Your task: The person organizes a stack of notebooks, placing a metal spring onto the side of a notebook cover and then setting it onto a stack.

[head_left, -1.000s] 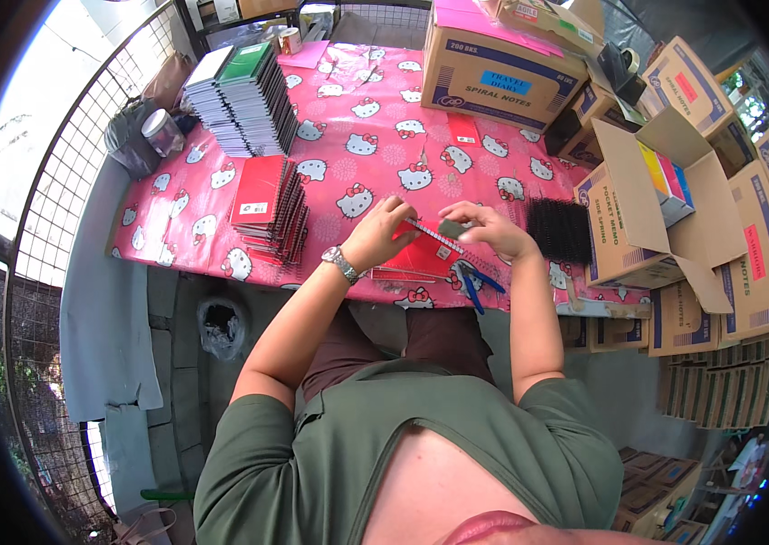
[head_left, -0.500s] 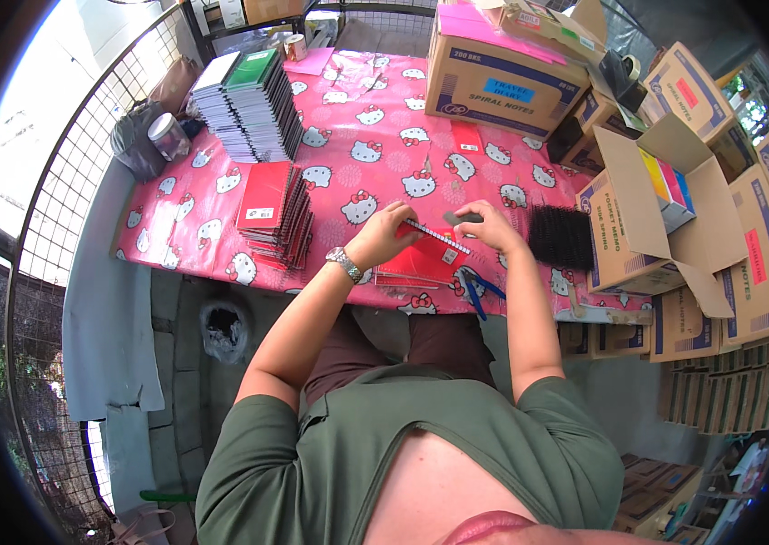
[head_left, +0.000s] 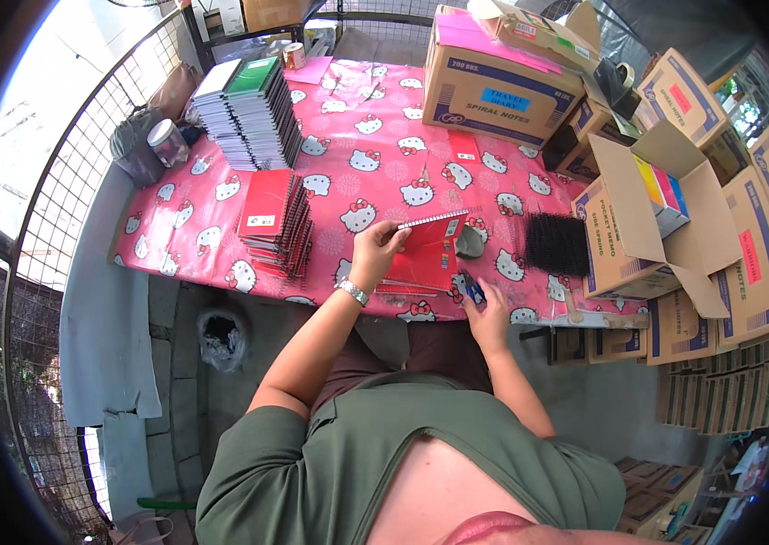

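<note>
My left hand is closed on the corner of a red notebook, holding it tilted up with its wire-spiral edge at the top. Under it lie more red notebooks near the table's front edge. To their right, my right hand has its fingers closed around blue-handled pliers, partly hidden by the fingers. A small grey lump sits beside the raised notebook's right end, touched by neither hand. A bundle of black spiral coils lies farther right.
Left of my hands stands a stack of red notebooks, with a taller stack of green- and white-covered notebooks behind it. An open carton stands at the right edge of the table. A large carton fills the back right.
My right hand has let go of the grey lump, come down toward the front edge and taken hold of the pliers. My left hand has tilted the red notebook up.
</note>
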The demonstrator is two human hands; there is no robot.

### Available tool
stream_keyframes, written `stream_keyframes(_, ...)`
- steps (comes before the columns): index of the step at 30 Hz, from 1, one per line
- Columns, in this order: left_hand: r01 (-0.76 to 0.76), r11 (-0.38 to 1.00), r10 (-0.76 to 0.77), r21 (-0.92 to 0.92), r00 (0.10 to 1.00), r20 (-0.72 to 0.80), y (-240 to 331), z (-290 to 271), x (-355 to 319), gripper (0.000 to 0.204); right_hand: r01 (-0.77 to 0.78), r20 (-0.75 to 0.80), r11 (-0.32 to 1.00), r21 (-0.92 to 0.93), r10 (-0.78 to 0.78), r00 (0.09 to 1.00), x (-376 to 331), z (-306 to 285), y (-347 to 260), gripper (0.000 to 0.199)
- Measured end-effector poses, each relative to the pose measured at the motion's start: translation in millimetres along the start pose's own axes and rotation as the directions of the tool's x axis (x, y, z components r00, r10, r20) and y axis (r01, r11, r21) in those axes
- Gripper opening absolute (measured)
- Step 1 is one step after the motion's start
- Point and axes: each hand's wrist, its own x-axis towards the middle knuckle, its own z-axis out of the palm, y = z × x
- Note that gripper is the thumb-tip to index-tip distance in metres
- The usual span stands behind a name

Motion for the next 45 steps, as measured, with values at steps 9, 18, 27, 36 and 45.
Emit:
stream_keyframes(9,-0.206,0.976,0.209,0.076,0.977,-0.042,-21,6,7,0.013,0.378,-0.085,0.925,0.040,-0.373,0.924,64,-4,-117,0.047)
stream_keyframes(18,-0.377,0.877,0.411,0.299,0.910,-0.058,-15,5,-4,0.017,-0.348,0.440,0.748,0.565,0.084,0.894,68,4,-106,0.034)
stream_keyframes(27,-0.276,0.961,0.222,-0.001,0.774,-0.594,50,-97,2,0.023,0.050,-0.010,0.980,0.191,-0.049,0.999,34,-19,-16,0.034)
stream_keyframes(36,0.344,0.602,0.350,0.721,0.698,-0.625,30,-206,-14,0.032,0.134,-0.170,0.989,-0.067,-0.144,0.975,80,1,79,0.024)
stream_keyframes(45,-0.658,0.315,0.471,0.684,0.734,0.489,33,-34,-25,0.030,-0.181,-0.052,0.792,-0.584,0.185,0.981,160,3,142,0.031)
